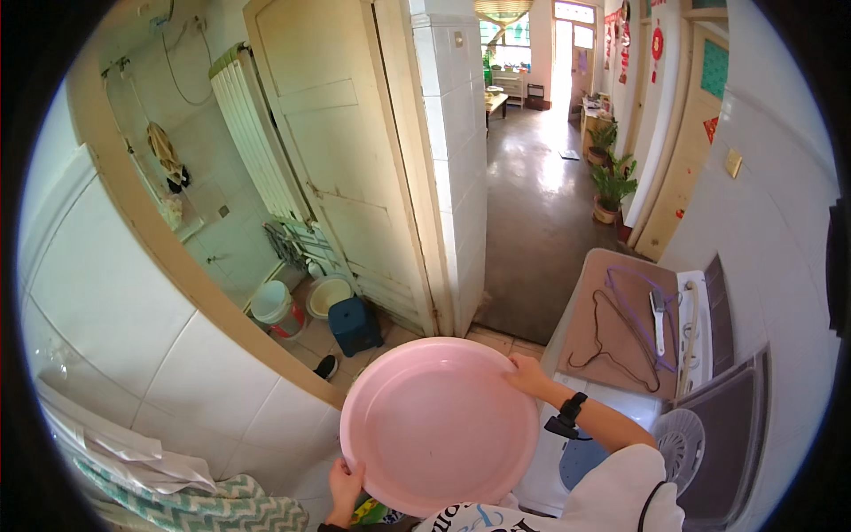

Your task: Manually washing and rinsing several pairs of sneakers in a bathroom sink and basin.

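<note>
A large round pink plastic basin (439, 425) is held in front of my body, its inside facing up towards me. Gripping its lower-left rim is my left hand (346, 489). At the upper-right rim my right hand (528, 378) has its fingers over the edge. The right wrist wears a black strap with a small device (566, 417). Nothing shows inside the basin. Its right side overlaps the view of a twin-tub washing machine (598, 389) with one lid raised.
On the washer's brown cover (582, 332) lie wire hangers (602, 326) and a white-handled brush (658, 326). Left, a doorway shows a bucket (274, 306), a blue stool (352, 326) and an open wooden door (339, 146). Cloths (246, 505) hang lower left. A hallway floor (532, 219) lies ahead.
</note>
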`<state>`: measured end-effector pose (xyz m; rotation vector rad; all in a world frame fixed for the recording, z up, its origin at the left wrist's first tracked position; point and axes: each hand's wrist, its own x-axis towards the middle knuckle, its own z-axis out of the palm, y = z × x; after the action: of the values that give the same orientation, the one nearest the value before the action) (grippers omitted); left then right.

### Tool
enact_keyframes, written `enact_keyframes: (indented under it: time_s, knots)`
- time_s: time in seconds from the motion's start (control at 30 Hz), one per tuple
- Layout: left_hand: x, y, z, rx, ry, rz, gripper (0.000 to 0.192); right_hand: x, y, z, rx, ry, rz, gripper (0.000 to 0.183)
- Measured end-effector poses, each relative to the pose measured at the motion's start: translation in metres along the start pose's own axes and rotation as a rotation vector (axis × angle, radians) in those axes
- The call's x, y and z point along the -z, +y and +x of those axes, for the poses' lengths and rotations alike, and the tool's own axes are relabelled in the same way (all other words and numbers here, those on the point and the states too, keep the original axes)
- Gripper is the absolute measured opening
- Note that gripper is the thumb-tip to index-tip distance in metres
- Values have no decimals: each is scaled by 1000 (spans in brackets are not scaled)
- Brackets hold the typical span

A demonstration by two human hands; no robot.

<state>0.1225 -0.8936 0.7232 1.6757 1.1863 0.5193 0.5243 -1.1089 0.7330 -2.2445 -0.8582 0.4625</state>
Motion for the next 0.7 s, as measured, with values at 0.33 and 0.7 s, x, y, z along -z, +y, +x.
enact_keyframes:
  time_s: [0.33, 0.7]
  knots:
    - [-56, 42, 78, -104, -59, 100, 21, 51, 20, 15, -119, 169, 92, 37]
    - [-116, 74, 152, -153, -82, 284, 35, 86, 31, 32, -128, 310, 45, 29]
